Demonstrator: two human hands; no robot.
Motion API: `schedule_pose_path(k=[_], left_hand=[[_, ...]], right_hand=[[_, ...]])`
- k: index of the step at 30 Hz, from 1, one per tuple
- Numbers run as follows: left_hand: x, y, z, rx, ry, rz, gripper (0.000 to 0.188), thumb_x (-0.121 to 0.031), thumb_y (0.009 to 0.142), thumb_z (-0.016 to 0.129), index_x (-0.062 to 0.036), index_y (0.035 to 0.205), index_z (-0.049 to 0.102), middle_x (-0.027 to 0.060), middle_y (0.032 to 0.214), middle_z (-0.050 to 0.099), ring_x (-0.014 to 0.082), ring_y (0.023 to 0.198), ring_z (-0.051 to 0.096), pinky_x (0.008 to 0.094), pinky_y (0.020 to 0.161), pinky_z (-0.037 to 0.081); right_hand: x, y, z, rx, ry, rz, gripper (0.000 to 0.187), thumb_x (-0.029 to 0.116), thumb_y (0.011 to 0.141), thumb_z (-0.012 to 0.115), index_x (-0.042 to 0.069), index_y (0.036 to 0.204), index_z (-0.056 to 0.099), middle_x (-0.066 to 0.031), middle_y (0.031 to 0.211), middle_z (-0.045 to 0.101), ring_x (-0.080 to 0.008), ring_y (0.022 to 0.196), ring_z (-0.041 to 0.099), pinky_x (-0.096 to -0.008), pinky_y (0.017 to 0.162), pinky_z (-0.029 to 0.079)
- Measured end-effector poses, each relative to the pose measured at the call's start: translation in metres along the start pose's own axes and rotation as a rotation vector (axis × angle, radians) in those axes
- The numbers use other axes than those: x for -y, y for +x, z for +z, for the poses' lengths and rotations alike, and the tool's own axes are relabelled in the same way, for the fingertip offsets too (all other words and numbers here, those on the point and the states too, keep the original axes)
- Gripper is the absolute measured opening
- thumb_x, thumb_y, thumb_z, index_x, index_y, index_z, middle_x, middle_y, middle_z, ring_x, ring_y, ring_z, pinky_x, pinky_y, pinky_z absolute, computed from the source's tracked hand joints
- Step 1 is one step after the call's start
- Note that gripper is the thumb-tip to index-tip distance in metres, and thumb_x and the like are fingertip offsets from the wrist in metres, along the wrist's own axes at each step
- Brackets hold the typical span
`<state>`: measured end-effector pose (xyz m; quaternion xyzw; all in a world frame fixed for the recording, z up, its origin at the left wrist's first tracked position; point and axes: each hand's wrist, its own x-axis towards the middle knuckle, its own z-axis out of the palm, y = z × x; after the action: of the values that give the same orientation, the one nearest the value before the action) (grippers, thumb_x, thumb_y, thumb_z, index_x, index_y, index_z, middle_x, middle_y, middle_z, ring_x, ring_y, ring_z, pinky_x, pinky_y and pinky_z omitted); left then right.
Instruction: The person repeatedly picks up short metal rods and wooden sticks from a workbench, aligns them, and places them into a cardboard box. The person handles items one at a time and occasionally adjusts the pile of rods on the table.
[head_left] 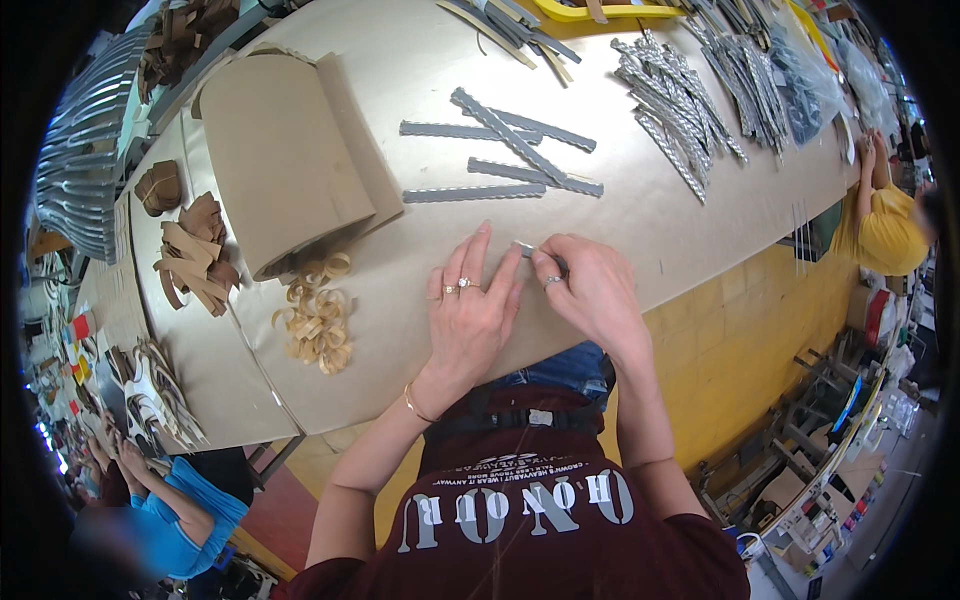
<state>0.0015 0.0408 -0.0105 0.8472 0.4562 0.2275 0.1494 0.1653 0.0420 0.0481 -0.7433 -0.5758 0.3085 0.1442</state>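
Note:
My right hand (597, 288) is closed in a pinch near the table's front edge. A short grey strip (524, 248) shows at its thumb and fingertips, and the rest of it is hidden by the hand. Beside it, my left hand (470, 315) lies with its fingers stretched out and apart, the index fingertip close to the strip's visible end. Just beyond my hands, several grey strips with pale twisted edging (474, 193) lie on the tabletop, some crossing each other.
Left of my hands are a large brown paper roll (285, 160), curled tan strips (322, 335) and brown scraps (195, 255). Silver braided strips (675, 95) lie in piles at the far right. One person in blue (205, 510) is at lower left, another in yellow (890, 235) at right.

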Motion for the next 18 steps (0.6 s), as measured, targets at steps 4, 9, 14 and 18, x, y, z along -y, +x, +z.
schedule_pose_path(k=[4, 9, 14, 18], left_hand=[[-0.002, 0.0, 0.001, 0.018, 0.089, 0.023, 0.044, -0.018, 0.087, 0.07, -0.0115, 0.13, 0.062, 0.0168, 0.144, 0.05, 0.0303, 0.126, 0.05, 0.0426, 0.099, 0.037], [-0.007, 0.001, 0.001, -0.015, 0.323, 0.109, 0.04, -0.021, 0.087, 0.066, -0.0086, 0.124, 0.065, 0.0153, 0.136, 0.058, 0.0269, 0.12, 0.057, 0.0397, 0.095, 0.043], [-0.012, 0.002, 0.001, 0.018, 0.568, 0.223, 0.035, -0.019, 0.091, 0.058, -0.0053, 0.122, 0.065, 0.0135, 0.133, 0.06, 0.025, 0.121, 0.058, 0.0392, 0.097, 0.044], [-0.02, 0.002, 0.001, 0.074, 0.647, 0.215, 0.035, -0.02, 0.093, 0.061, -0.006, 0.124, 0.064, 0.0107, 0.137, 0.058, 0.0242, 0.125, 0.056, 0.0398, 0.101, 0.041]], right_hand=[[-0.003, -0.003, 0.001, -0.029, 0.0, 0.034, 0.02, 0.02, 0.091, 0.064, 0.001, 0.087, 0.069, -0.0175, 0.074, 0.066, -0.0366, 0.071, 0.065, -0.0436, 0.068, 0.049], [-0.021, -0.013, -0.016, -0.028, 0.109, 0.16, 0.023, 0.022, 0.09, 0.069, -0.001, 0.087, 0.069, -0.0174, 0.068, 0.065, -0.0309, 0.061, 0.064, -0.0379, 0.061, 0.049], [-0.029, -0.013, -0.02, 0.015, 0.056, 0.104, 0.025, 0.023, 0.091, 0.068, -0.001, 0.085, 0.068, -0.0176, 0.063, 0.06, -0.0282, 0.055, 0.059, -0.0385, 0.057, 0.045], [-0.028, -0.011, -0.02, -0.001, 0.054, 0.088, 0.026, 0.024, 0.091, 0.067, -0.001, 0.084, 0.068, -0.0177, 0.062, 0.059, -0.0305, 0.055, 0.059, -0.0394, 0.057, 0.044]])
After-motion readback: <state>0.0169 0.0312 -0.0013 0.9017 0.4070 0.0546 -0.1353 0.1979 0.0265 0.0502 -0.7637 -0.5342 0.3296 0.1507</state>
